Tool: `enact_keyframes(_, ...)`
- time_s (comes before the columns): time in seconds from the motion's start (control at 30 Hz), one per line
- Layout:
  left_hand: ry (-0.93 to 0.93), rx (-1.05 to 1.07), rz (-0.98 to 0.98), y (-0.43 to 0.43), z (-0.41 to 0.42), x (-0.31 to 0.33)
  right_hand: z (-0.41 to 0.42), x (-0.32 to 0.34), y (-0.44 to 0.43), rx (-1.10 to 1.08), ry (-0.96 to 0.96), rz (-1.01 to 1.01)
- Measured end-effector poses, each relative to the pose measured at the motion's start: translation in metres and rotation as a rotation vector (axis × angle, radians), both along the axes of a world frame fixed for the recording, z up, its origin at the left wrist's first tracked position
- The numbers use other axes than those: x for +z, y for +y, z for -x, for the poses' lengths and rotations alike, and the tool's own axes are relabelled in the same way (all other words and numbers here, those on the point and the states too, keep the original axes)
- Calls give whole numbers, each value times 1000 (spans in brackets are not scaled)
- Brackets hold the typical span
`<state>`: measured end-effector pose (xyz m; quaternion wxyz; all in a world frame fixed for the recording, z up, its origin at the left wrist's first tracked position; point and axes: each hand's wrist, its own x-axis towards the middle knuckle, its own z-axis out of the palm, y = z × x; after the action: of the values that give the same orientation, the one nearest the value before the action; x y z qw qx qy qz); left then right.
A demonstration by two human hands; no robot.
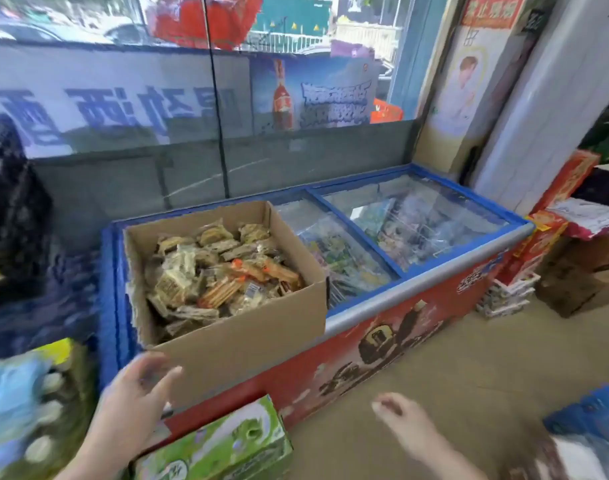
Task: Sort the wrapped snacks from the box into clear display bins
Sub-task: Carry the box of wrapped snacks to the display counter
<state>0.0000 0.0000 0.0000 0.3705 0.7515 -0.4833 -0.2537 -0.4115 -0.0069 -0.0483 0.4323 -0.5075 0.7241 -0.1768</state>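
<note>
An open cardboard box stands on the left end of a chest freezer. It holds a heap of wrapped snacks, brownish and beige packets with a few orange ones. My left hand hovers in front of the box's near left corner, fingers spread and relaxed, holding nothing. My right hand is lower right, over the floor, fingers loosely extended and empty. Both hands are blurred. No clear display bins are in view.
The chest freezer has blue-framed sliding glass lids and a red front. A green carton sits on the floor below the box. Stacked red cartons and brown boxes stand at right. Packaged goods fill the left edge.
</note>
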Motion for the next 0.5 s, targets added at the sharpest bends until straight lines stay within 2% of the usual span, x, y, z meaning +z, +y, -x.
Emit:
enact_keyframes(0.07,-92,83,91,-36,-34,9,-25,12,-59,6,2,130)
enact_keyframes(0.13,-87,159,188,-76,-65,18,-54,38,-120,-38,11,223)
enact_keyframes(0.2,-87,225,185,-111,-90,14,-83,56,-168,-54,56,249)
enact_keyframes(0.3,-62,267,-54,-156,-119,2,-111,62,-233,-51,108,222)
enact_keyframes(0.4,-41,189,-311,-183,-134,-6,-131,57,-283,-19,154,153)
enact_keyframes(0.5,-21,122,-435,-197,-137,-14,-144,49,-316,11,332,143)
